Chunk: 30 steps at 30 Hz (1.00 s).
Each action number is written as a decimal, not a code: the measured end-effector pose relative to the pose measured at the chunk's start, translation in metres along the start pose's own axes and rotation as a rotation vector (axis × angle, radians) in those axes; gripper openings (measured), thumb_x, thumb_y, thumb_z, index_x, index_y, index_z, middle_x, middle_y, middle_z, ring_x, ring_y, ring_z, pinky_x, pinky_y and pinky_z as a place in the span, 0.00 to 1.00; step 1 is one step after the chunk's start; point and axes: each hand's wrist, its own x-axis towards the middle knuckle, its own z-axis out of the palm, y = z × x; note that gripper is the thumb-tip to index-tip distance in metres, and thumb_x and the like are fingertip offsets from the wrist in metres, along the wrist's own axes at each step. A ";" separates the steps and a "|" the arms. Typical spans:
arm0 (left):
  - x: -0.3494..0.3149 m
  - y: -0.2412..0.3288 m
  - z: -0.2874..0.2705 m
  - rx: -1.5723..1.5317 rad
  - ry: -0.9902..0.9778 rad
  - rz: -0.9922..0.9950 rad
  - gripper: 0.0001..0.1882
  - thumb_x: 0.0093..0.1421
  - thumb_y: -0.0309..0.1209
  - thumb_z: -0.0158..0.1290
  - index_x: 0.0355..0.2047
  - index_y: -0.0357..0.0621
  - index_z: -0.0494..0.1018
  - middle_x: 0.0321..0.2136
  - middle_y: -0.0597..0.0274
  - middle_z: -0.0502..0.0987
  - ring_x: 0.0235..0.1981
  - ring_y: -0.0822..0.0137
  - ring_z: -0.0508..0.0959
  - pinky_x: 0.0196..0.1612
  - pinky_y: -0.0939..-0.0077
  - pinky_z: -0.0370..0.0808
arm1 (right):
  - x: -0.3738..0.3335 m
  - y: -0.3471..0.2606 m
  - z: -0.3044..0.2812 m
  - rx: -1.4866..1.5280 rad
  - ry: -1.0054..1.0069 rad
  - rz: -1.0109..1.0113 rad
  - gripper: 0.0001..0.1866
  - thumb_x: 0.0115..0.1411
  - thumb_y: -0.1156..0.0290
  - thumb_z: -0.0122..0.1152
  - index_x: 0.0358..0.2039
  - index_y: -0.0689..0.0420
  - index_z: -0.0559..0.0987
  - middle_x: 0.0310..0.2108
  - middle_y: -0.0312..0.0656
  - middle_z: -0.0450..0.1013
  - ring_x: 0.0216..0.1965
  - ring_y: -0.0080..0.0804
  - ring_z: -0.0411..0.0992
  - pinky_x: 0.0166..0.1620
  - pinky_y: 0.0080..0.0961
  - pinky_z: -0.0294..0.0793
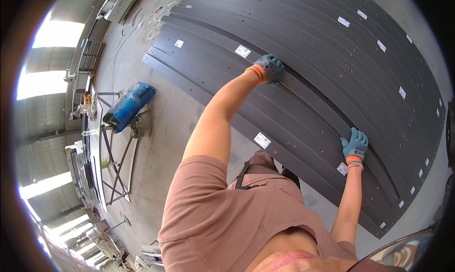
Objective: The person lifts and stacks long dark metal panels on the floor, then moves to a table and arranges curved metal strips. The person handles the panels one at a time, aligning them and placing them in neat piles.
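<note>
Long dark grey metal panels [303, 113] lie side by side, with small holes and white labels along them. My left hand [269, 68], in a grey-blue glove with an orange cuff, has its fingers curled over the far edge of one panel. On the same edge, further right, my right hand [354, 143] wears a matching glove; its fingers hook over the edge and the thumb stands apart on the near side. The fingertips of both hands are partly hidden. A white label [341, 169] sits just beside the right wrist.
Left of the panels, a blue bag [130, 104] rests on a metal frame [113, 163] standing on the grey floor. White cord [154, 25] lies loose by the panels' far left end. Machinery [106, 239] stands along the left wall.
</note>
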 end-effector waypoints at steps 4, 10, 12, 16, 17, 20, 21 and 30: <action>-0.003 0.014 -0.002 0.046 -0.079 0.047 0.32 0.54 0.55 0.63 0.49 0.44 0.75 0.45 0.58 0.80 0.52 0.56 0.79 0.63 0.61 0.71 | -0.023 0.005 -0.001 0.047 -0.012 0.005 0.37 0.50 0.51 0.76 0.56 0.54 0.73 0.47 0.47 0.72 0.52 0.49 0.71 0.58 0.47 0.71; -0.030 0.043 -0.011 0.046 -0.064 0.140 0.32 0.53 0.58 0.62 0.44 0.43 0.77 0.43 0.57 0.80 0.47 0.56 0.80 0.58 0.61 0.73 | -0.060 0.017 -0.001 0.081 -0.029 -0.001 0.39 0.48 0.54 0.78 0.57 0.54 0.72 0.49 0.48 0.72 0.53 0.51 0.71 0.59 0.47 0.71; -0.037 0.059 -0.026 0.070 -0.161 0.109 0.30 0.54 0.57 0.62 0.44 0.45 0.77 0.41 0.59 0.80 0.46 0.57 0.81 0.57 0.62 0.73 | -0.069 0.021 -0.004 0.094 -0.038 -0.009 0.39 0.48 0.55 0.78 0.58 0.54 0.72 0.50 0.48 0.72 0.53 0.51 0.70 0.59 0.47 0.70; -0.056 0.081 -0.029 0.055 -0.181 0.085 0.26 0.56 0.56 0.60 0.43 0.47 0.80 0.41 0.61 0.81 0.45 0.59 0.81 0.54 0.64 0.74 | -0.088 0.026 -0.017 0.108 -0.120 -0.017 0.38 0.49 0.57 0.78 0.58 0.54 0.72 0.49 0.48 0.71 0.54 0.51 0.70 0.59 0.48 0.70; -0.061 0.087 -0.028 0.058 -0.172 0.091 0.25 0.56 0.55 0.61 0.42 0.48 0.80 0.40 0.61 0.82 0.45 0.59 0.82 0.53 0.64 0.75 | -0.095 0.025 -0.020 0.109 -0.149 -0.017 0.38 0.49 0.57 0.78 0.58 0.55 0.72 0.49 0.48 0.71 0.54 0.51 0.70 0.59 0.48 0.70; -0.074 0.101 -0.029 0.074 -0.193 0.115 0.25 0.57 0.56 0.60 0.41 0.48 0.80 0.40 0.61 0.81 0.45 0.59 0.82 0.52 0.65 0.75 | -0.110 0.025 -0.020 0.083 -0.082 -0.064 0.39 0.46 0.56 0.80 0.57 0.53 0.73 0.45 0.45 0.71 0.51 0.49 0.71 0.57 0.46 0.71; -0.078 0.103 -0.028 0.080 -0.195 0.125 0.26 0.57 0.56 0.59 0.41 0.46 0.79 0.40 0.60 0.81 0.44 0.59 0.82 0.53 0.65 0.75 | -0.114 0.024 -0.020 0.087 -0.084 -0.068 0.40 0.46 0.55 0.80 0.57 0.53 0.72 0.45 0.45 0.71 0.50 0.48 0.71 0.57 0.46 0.71; -0.098 0.117 -0.008 0.084 -0.228 0.121 0.24 0.59 0.53 0.58 0.42 0.45 0.77 0.40 0.59 0.80 0.44 0.58 0.82 0.54 0.64 0.76 | -0.133 0.014 -0.018 0.151 -0.243 -0.052 0.40 0.49 0.53 0.77 0.59 0.52 0.72 0.48 0.46 0.71 0.52 0.50 0.70 0.58 0.46 0.70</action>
